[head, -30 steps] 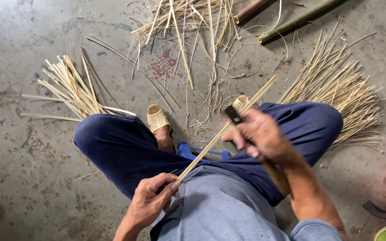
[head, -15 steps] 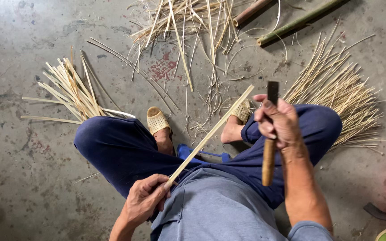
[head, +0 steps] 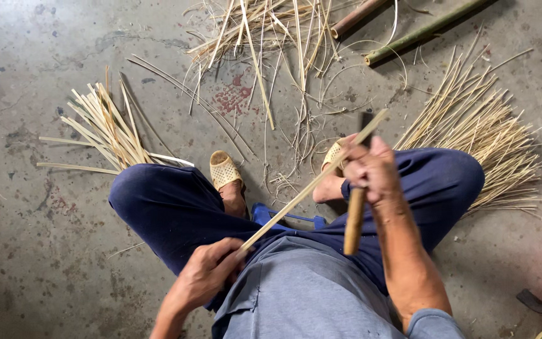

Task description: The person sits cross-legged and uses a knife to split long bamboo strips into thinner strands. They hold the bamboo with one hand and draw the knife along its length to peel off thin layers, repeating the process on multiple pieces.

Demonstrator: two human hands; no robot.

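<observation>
Soft, even daylight; faint shadows; sharp focus throughout; no glare.

bamboo poles [head: 426,31], split strips [head: 105,125], maybe blue stool [head: 271,216]

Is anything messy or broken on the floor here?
Yes. Thin curly bamboo shavings lie tangled on the grey concrete floor ahead of the feet, and a reddish stain marks the floor beside them. Nothing looks broken.

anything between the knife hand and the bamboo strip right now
Nothing visible does. The right hand holds the wooden-handled knife upright right at the far end of the bamboo strip, while the left hand grips its near end over the lap.
</observation>
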